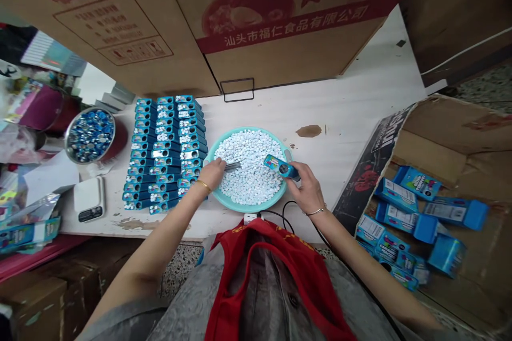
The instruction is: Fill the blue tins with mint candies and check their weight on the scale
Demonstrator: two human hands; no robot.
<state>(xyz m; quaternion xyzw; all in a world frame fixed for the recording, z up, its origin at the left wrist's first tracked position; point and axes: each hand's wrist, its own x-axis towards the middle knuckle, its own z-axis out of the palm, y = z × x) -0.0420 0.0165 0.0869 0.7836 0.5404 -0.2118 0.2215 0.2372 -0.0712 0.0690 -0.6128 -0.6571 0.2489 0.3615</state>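
Observation:
A round turquoise basin (248, 206) full of small white candies (256, 170) stands in front of me. My left hand (213, 173) is closed around a small grey metal scoop (232, 165), whose end reaches over the candies. In my right hand (306, 187) is a small blue candy box (282, 167), tilted over the basin's right side, with a dark round hole in its top. Left of the basin stand three rows of similar blue boxes (166, 154); white candies show through the openings of many of them.
Large cardboard cartons (280, 64) wall off the back. An open carton (432, 298) at right holds several blue boxes. On the left are a metal bowl (91, 136) of blue wrapped pieces and a white scale (88, 197). A black wire frame (237, 90) lies by the cartons.

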